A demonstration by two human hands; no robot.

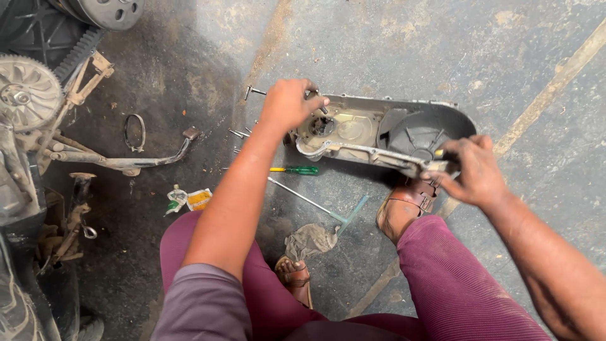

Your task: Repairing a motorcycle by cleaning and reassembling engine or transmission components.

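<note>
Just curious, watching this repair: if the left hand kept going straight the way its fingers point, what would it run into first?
The left hand points right, already touching the grey engine cover. Going on, it would probably press into the cover's round opening, though depth is unclear.

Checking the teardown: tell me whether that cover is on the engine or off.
Off. Both hands, left and right, hold the cover above the floor, hollow inside facing up.

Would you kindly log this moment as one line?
left hand: grips engine cover end | right hand: grips other end | cover: off the floor | screwdriver: on floor
</note>
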